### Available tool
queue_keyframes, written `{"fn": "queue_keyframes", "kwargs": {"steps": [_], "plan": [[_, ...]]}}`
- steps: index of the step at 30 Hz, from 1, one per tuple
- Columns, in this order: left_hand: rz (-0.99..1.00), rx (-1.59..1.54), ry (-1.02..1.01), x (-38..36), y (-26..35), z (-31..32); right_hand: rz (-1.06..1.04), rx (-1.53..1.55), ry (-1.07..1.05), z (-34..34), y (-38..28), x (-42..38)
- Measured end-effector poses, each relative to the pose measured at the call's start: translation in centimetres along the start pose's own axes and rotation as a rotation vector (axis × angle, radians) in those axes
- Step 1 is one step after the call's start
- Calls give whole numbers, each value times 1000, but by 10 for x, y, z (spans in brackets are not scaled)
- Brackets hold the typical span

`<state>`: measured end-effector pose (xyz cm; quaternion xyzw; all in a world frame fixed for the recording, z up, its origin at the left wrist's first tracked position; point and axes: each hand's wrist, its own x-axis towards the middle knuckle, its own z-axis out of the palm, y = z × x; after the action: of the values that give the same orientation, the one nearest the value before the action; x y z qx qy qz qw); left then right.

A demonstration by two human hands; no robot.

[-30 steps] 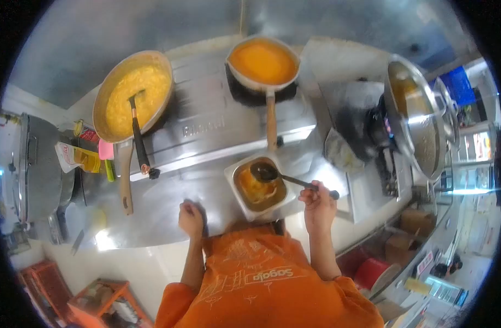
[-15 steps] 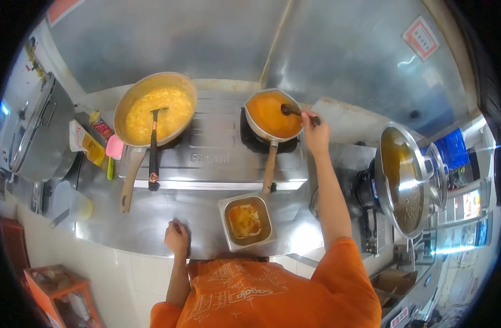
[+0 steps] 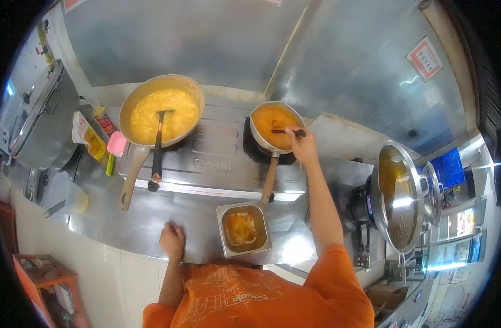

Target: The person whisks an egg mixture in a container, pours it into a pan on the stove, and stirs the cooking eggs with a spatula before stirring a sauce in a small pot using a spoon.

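Observation:
My right hand grips the handle of a dark spoon, its head down in the orange sauce. The sauce fills a light saucepan with a wooden handle, standing on the right burner. My left hand is loosely curled at the counter's front edge, and no object shows in it. Between my arms, a square metal container holds orange-brown residue. A wide pan of yellow, egg-like mixture sits on the left burner, with a black-handled utensil leaning in it.
Left of the stove are a pink-headed spatula, a yellow-and-white packet, a can, a clear jug and a large metal pot. A big metal bowl of brownish liquid stands at right.
My right hand has moved down and slightly left with the spoon across the saucepan. The spoon's head sits deeper in the sauce. My left hand stays at the counter edge; the view has shifted slightly.

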<state>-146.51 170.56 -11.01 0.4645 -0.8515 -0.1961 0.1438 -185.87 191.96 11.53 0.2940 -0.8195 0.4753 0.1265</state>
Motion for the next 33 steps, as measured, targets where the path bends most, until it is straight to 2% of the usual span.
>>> {"fn": "queue_keyframes", "kwargs": {"steps": [2,4,5,7,8,10,13,16,17,19,20,22,23,25,28,29,31,32,33], "plan": [[9,-24,7,0,1,-2,32,104,-27,-5,-9,-2],[16,-52,13,0,1,-1,82,0,-162,-16,-15,-2],[17,-43,19,0,-1,1,82,-2,-163,-24,-19,-2],[16,-36,24,0,-2,1,24,-133,-337,-38,-27,-2],[17,-45,15,0,0,-2,22,-136,-339,-42,-29,-4],[15,-60,2,0,2,-4,-162,-333,-318,-49,-31,-8],[0,-60,3,0,1,-2,-275,-379,-349,-48,-11,-3],[32,-74,42,1,-2,0,-199,-427,-346,-38,5,8],[24,-75,19,0,-3,-1,-206,-424,-348,-33,8,10],[9,-79,3,1,-2,-3,-119,-370,-180,-22,14,16],[7,-65,4,1,0,-4,-128,-367,-183,-16,18,21],[0,-53,8,1,1,-7,-37,-287,-59,-7,16,29],[-4,-50,-4,1,1,-7,-43,-287,-61,-4,9,32],[-9,-48,-16,1,1,-7,87,-224,-90,2,-5,35],[-35,-98,-26,1,-1,-6,93,-255,-138,8,-7,38],[-43,-95,-42,2,2,-8,86,-245,-149,11,2,40],[-69,-82,-50,2,4,-14,-86,-18,-136,16,26,40],[-65,-88,-64,2,6,-16,-90,-4,-147,14,9,38],[-58,-97,-80,2,5,-18,-19,-22,-244,4,-9,37]]}}
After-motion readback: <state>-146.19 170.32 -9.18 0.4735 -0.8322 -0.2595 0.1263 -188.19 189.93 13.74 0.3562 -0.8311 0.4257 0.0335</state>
